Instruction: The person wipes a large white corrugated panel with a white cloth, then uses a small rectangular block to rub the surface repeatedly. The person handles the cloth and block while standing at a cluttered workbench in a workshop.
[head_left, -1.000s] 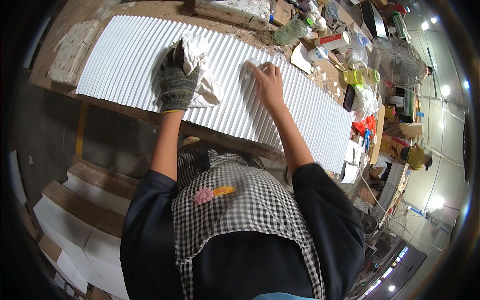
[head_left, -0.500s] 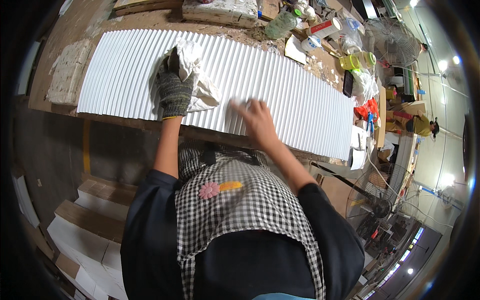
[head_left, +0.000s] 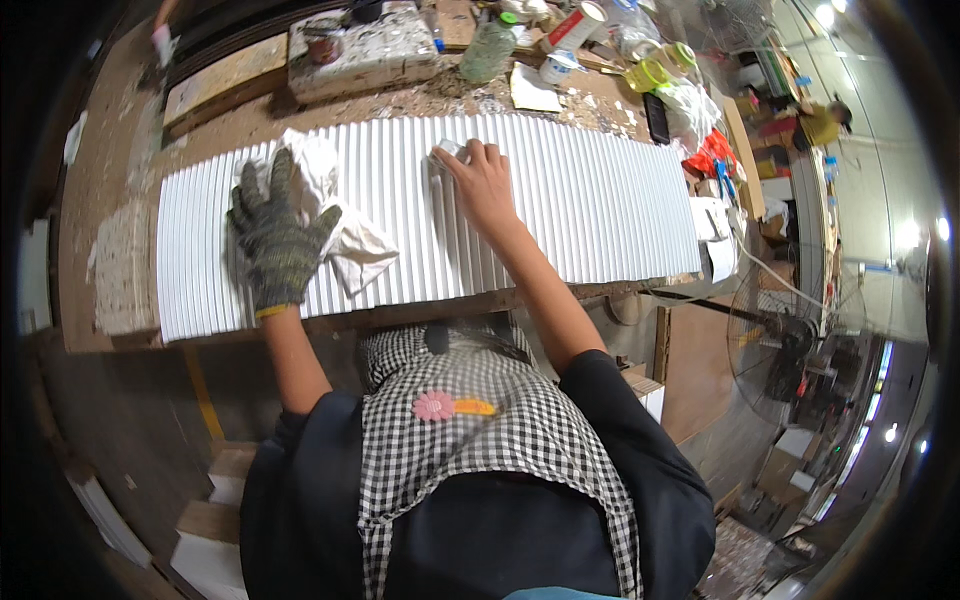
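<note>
A long white panel of narrow parallel ribs [head_left: 590,200] lies across the worktable in front of me. My left hand [head_left: 278,240], in a dark grey knitted glove, rests flat on its left part with the fingers spread. Under and beside the glove is a crumpled white cloth [head_left: 350,245]. My right hand [head_left: 483,185] is bare and sits near the middle of the panel's far edge. Its fingers are pinched together around a small, greyish piece [head_left: 450,150] whose kind I cannot make out.
Behind the panel stand a paint-spattered block [head_left: 360,60], a green-capped bottle [head_left: 490,50], a red and white canister [head_left: 574,28] and a white cup [head_left: 558,68]. A phone [head_left: 656,118] lies at the right. A standing fan [head_left: 790,340] is beyond the table's right end.
My left hand has flattened and spread its fingers, with the cloth now lying on the panel. The right hand has reached toward the far edge. The whole view has shifted.
</note>
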